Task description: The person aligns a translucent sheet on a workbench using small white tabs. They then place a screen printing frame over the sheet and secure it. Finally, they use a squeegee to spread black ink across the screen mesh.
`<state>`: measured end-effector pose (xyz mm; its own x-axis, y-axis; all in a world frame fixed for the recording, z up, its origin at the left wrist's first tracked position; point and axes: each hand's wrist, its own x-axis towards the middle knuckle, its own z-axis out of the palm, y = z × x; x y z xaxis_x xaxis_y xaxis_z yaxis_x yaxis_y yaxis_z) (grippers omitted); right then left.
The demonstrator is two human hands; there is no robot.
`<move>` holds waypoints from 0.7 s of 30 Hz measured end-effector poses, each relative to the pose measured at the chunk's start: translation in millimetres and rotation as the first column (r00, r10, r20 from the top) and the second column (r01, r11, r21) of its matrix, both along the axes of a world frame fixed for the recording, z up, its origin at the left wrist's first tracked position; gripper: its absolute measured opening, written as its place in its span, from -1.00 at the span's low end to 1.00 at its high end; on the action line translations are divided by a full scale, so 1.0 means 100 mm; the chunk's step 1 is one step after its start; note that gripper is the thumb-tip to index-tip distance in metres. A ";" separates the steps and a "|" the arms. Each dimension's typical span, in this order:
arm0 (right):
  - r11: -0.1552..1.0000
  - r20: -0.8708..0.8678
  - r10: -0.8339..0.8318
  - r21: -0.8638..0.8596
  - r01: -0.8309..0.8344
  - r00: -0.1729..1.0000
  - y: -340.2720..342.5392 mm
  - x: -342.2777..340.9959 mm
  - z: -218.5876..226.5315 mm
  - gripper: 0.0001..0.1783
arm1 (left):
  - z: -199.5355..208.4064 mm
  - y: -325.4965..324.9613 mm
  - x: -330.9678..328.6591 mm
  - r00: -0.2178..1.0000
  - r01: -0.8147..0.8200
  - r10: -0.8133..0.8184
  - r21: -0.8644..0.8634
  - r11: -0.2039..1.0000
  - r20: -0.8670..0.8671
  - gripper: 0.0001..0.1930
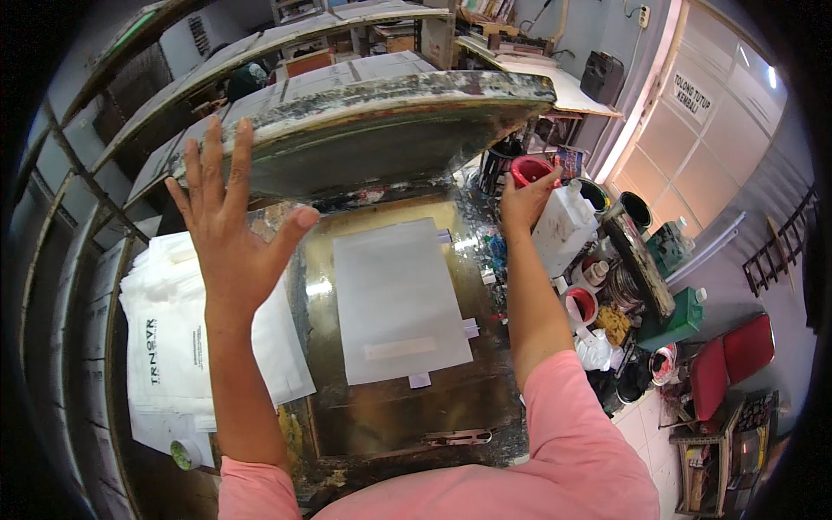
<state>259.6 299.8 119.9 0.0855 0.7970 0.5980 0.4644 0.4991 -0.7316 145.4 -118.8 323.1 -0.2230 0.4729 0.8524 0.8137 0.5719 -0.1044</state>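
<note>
My left hand (227, 221) is raised with its fingers spread, holding nothing. Its fingertips overlap the left end of a tilted, paint-stained screen printing frame (390, 94); whether they touch it I cannot tell. My right hand (525, 208) reaches to the far right, its fingers closed round the side of a red tub (525, 168). Below the lifted screen, a plain white sheet (394, 290) lies flat on a dark, glossy printing board (355, 425). Small tabs stick out at the sheet's right and near edges. Left of the board is a stack of white sheets (173, 355) with dark print.
Beside my right arm, a white jug (562, 227), a green jug (680, 316) and several paint pots crowd together. A thin metal tool (459, 438) lies at the board's near edge. A tape roll (185, 455) stands near left. Metal racks line the left; a red chair (711, 377) stands right.
</note>
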 end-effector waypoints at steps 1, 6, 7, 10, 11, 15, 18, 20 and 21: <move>1.000 0.008 -0.019 -0.014 0.019 1.000 0.10 0.06 -0.07 0.36 | -0.01 0.03 0.03 1.000 0.014 -0.014 -0.001 1.000 0.004 0.08; 0.998 -0.004 -0.015 -0.061 0.015 1.000 0.06 0.02 -0.17 0.54 | -0.10 -0.04 0.12 0.999 0.018 -0.017 -0.005 1.000 0.030 0.09; 0.996 0.039 -0.076 -0.037 0.077 0.996 0.03 -0.03 -0.18 0.57 | -0.10 -0.06 0.13 0.999 0.018 -0.018 -0.008 1.000 0.027 0.09; 0.992 0.083 -0.100 -0.065 0.106 0.992 -0.13 -0.05 -0.21 0.57 | -0.12 -0.09 0.17 0.998 0.037 -0.037 0.003 0.999 0.048 0.08; 0.989 0.108 -0.117 -0.081 0.126 0.987 -0.24 -0.09 -0.20 0.54 | -0.13 -0.11 0.18 0.998 0.043 -0.043 -0.002 0.999 0.038 0.08; 0.995 0.054 0.058 -0.085 -0.054 0.997 -0.66 -0.12 -0.27 0.27 | -0.14 -0.09 0.26 0.996 0.074 -0.073 -0.018 0.997 0.051 0.05; 0.936 -0.064 0.353 0.022 -0.353 0.933 -1.06 0.05 -0.21 0.04 | -0.24 -0.20 0.34 0.994 0.066 -0.063 -0.036 0.997 0.087 0.02; 0.791 -0.214 0.606 0.064 -0.608 0.766 -1.54 0.51 0.23 -0.06 | -0.36 -0.37 0.39 0.996 0.033 -0.028 -0.064 0.997 0.080 0.00; 0.762 -0.266 0.633 0.044 -0.646 0.727 -1.74 0.82 0.50 -0.14 | -0.41 -0.37 0.42 0.994 0.053 -0.047 -0.062 0.997 0.097 0.01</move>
